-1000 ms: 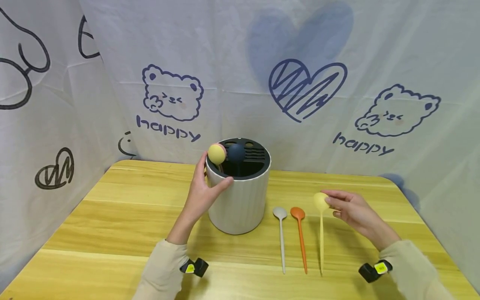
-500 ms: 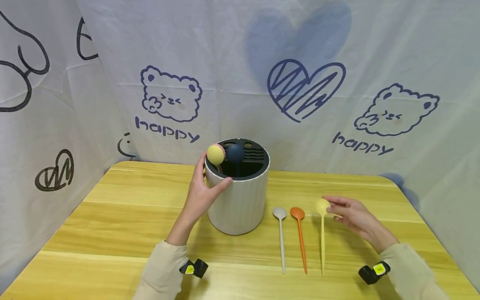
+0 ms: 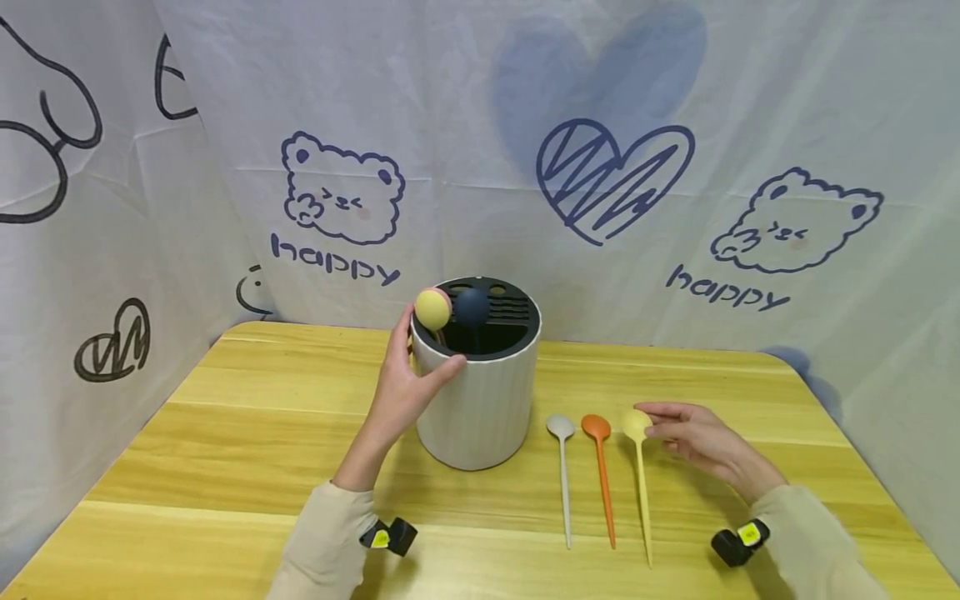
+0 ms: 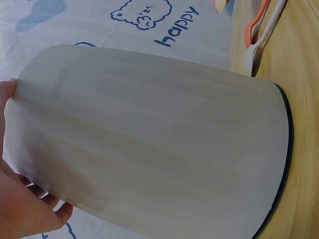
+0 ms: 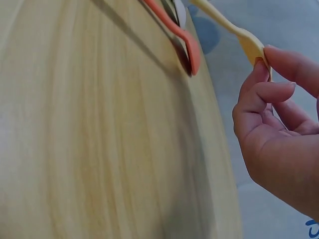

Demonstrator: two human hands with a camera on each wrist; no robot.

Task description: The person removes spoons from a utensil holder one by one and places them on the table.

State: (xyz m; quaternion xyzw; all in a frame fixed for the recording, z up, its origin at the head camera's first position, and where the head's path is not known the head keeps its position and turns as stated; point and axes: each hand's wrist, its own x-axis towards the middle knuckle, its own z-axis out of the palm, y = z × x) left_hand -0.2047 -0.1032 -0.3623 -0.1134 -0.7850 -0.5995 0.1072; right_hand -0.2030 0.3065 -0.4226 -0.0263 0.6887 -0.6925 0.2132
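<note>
My left hand [image 3: 405, 387] grips the rim of a white ribbed utensil holder [image 3: 480, 408], thumb in front and fingers round its left side. Its black slotted lid [image 3: 517, 310] has a wide opening at the front. A yellow round-headed utensil [image 3: 432, 309] with pink behind it and a dark blue one [image 3: 472, 307] stand in that opening. My right hand [image 3: 697, 437] pinches a yellow spoon [image 3: 635, 423] by the edge of its bowl, its handle pointing toward me. In the right wrist view the yellow spoon [image 5: 250, 44] is raised over the table, between thumb and fingertips.
An orange spoon [image 3: 596, 427] and a light grey spoon [image 3: 559, 427] lie side by side on the wooden table [image 3: 225, 467], between the holder and my right hand. Behind the table hangs a white cloth [image 3: 465, 125] with printed bears and hearts.
My right hand has come lower and slightly left with the yellow spoon, now nearer the orange one. The spoon's handle end has swung slightly to the right. My left hand stays on the holder.
</note>
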